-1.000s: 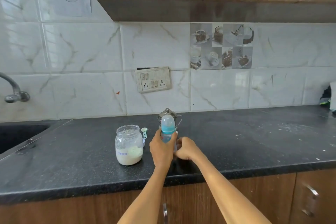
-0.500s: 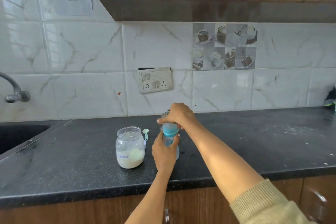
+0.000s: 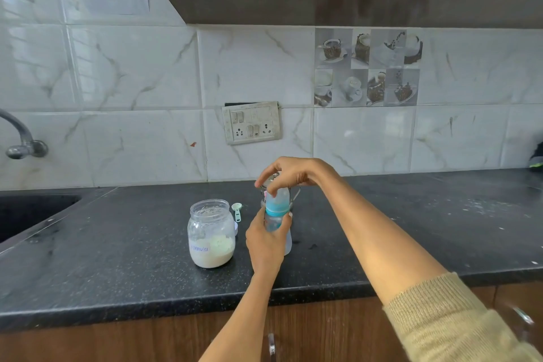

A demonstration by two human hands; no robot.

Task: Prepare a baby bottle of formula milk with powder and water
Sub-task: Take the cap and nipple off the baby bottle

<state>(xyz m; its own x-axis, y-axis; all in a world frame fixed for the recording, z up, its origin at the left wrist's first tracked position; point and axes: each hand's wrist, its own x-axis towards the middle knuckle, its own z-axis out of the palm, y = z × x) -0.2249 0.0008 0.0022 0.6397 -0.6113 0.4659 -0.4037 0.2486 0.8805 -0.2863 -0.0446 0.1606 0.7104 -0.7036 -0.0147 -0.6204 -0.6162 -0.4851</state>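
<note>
**Cap under the fingers, bottle pinned to the counter**

Left hand point(image 3: 266, 241) is wrapped round the body of the baby bottle point(image 3: 276, 216), thumb and fingers curled about it just under the blue collar — a bracing grip, by the look of it, so the bottle stays upright and cannot spin. Right hand point(image 3: 289, 175) comes over from above, fingertips curled down and pinching the clear cap point(image 3: 279, 195); that is how you would twist or lift a cap off, and I judge the opening step is in hand, with powder and water not yet added.

The bottle stands near the middle of the dark counter point(image 3: 411, 229), clear-walled, with a teal collar and a domed see-through cap — whether anything is inside, I cannot tell. At its 9 o'clock sits the open formula jar point(image 3: 211, 233), white powder low in it. At 10 o'clock, just beyond the jar, lies the pale green scoop point(image 3: 236, 210). Directly behind the bottle, at 12 o'clock, a steel vessel point(image 3: 293, 197) peeks out, mostly hidden.
</note>
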